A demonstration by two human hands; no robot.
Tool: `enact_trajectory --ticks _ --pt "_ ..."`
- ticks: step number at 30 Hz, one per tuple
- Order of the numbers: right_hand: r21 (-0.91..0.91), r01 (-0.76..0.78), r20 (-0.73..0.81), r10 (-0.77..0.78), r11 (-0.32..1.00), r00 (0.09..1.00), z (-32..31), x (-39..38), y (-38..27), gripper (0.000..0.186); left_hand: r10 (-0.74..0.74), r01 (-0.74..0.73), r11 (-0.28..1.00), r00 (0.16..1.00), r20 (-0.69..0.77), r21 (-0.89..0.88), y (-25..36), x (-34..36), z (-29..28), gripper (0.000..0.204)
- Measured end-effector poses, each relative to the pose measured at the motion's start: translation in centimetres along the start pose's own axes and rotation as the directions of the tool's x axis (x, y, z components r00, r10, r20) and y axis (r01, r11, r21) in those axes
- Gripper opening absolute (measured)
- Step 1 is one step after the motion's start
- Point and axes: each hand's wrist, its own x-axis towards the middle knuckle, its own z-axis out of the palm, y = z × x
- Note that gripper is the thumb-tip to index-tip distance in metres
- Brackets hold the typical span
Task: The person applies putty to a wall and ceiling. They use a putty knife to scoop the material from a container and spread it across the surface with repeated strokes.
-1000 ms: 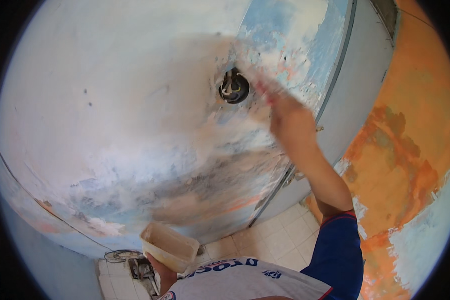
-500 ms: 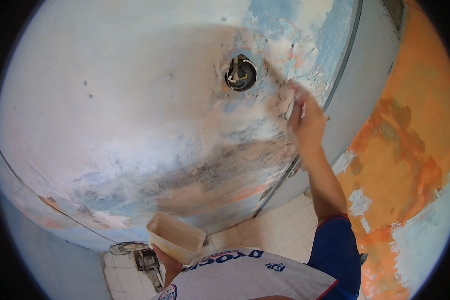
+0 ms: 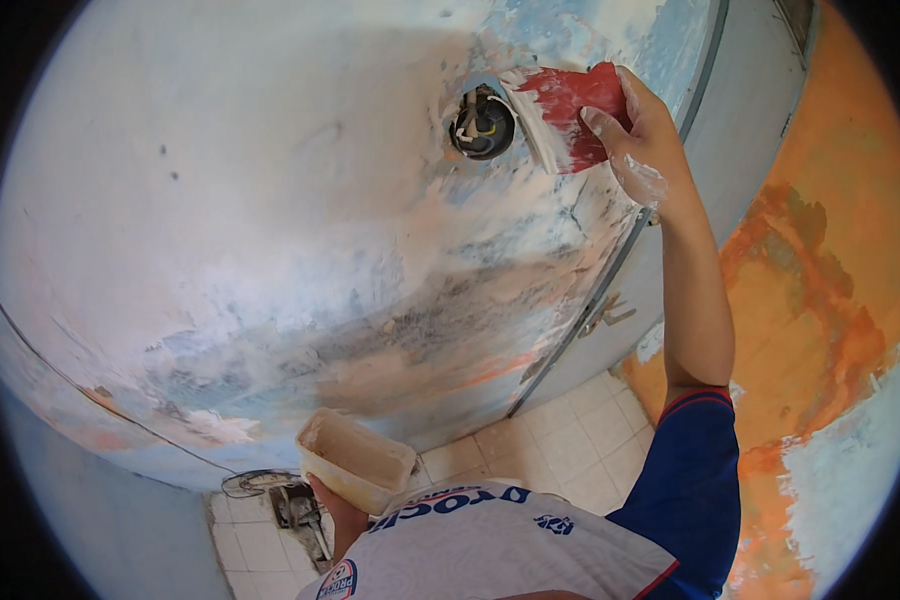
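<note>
My right hand (image 3: 642, 140) grips a red flat putty spreader (image 3: 575, 112) smeared with white putty. Its putty-covered edge lies against the wall (image 3: 240, 200), just right of a round electrical box (image 3: 483, 128) with wires showing inside. White putty also coats the thumb and the heel of that hand. Low in front of my body, my left hand (image 3: 338, 510) holds a cream plastic tub (image 3: 355, 462) by its near side. Traces of pale putty line the tub's inside; my left fingers are partly hidden beneath it.
A grey door (image 3: 722, 110) with a dark frame edge stands right of the patched wall, beside an orange peeling wall (image 3: 800, 330). A coiled cable (image 3: 255, 484) and a dark metal object (image 3: 295, 508) are low at left, above the tiled floor (image 3: 560, 445).
My right hand has moved up and turned, bringing the spreader's red face into view beside the electrical box. My left hand and the tub have hardly moved.
</note>
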Motion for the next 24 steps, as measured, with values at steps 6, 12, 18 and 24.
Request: enact_trajectory --ticks 6,12,18,24 --pt "0.146 -0.118 -0.013 0.121 0.982 0.993 0.7 -0.8 0.5 0.027 0.047 -0.048 0.999 0.999 0.021 0.004 0.1 -0.2 -0.4 0.078" --pt "0.311 -0.215 0.166 0.170 0.926 0.971 -1.0 0.6 2.3 0.026 0.025 -0.023 0.999 0.999 0.039 -0.034 0.4 -0.7 1.5 0.079" --pt "0.277 -0.235 0.250 0.167 0.932 0.954 -1.8 1.9 2.3 0.032 0.030 -0.030 1.000 0.997 -0.069 0.004 0.3 -1.0 0.5 0.078" --pt "0.391 -0.274 0.272 0.174 0.879 0.946 -4.0 1.3 3.5 0.034 -0.128 0.100 0.983 0.973 -0.192 -0.152 0.6 -0.4 -3.3 0.078"
